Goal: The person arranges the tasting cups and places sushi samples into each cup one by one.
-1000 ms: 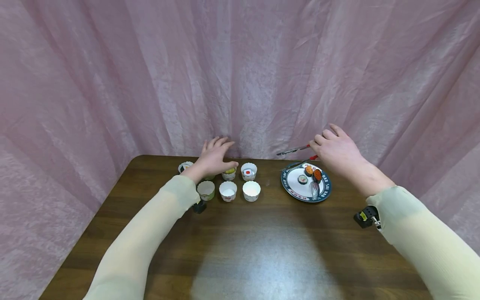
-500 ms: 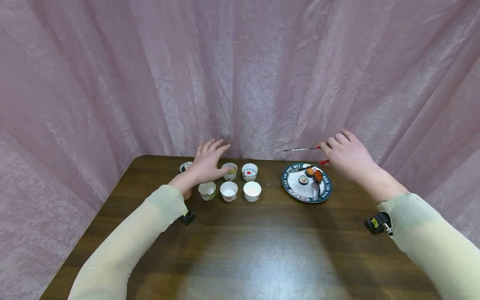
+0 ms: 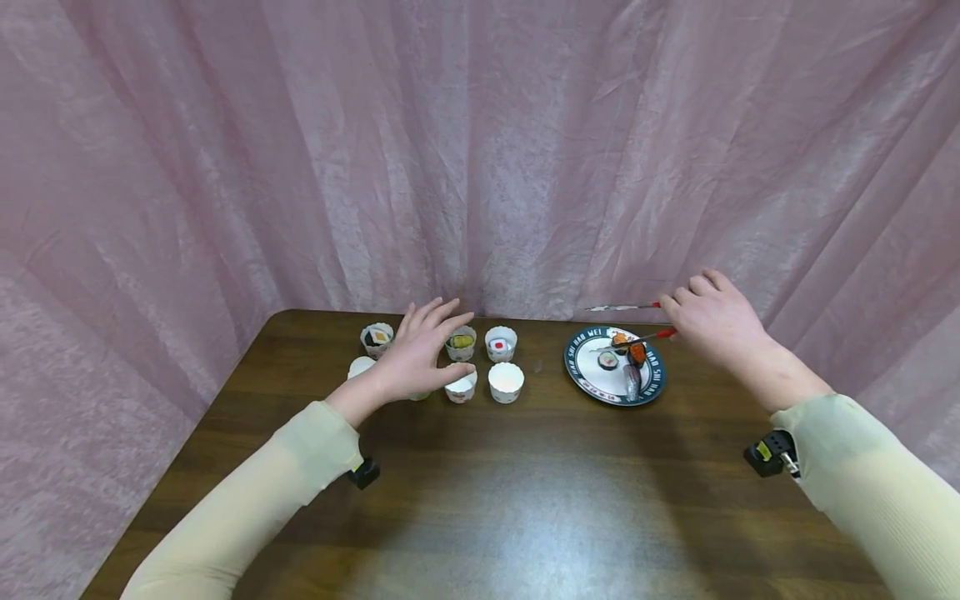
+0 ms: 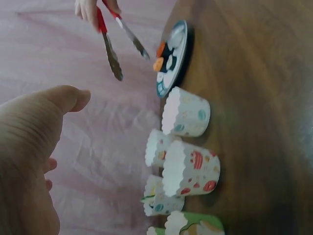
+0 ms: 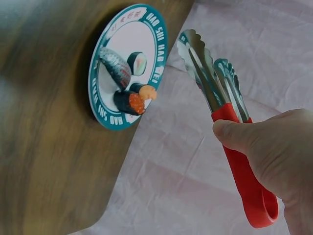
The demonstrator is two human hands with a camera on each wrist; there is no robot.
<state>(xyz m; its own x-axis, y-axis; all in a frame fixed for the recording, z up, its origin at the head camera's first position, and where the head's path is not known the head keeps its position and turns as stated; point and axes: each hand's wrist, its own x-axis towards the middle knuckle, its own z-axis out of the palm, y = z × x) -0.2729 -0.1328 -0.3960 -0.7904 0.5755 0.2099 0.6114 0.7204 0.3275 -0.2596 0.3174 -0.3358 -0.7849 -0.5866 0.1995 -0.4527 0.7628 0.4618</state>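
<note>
Gripping red-handled tongs (image 5: 222, 112), the right hand (image 3: 712, 321) hangs near the plate (image 3: 588, 367) by the far edge of the table (image 3: 525, 500). The left hand (image 3: 412, 354), fingers spread, hovers above paper cups (image 3: 506, 387) toward the far-left corner

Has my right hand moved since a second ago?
Yes: in the head view, your right hand has shifted right and slightly down, judged against the plate.

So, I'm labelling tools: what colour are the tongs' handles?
Red handles, clearest in the right wrist view.
</note>
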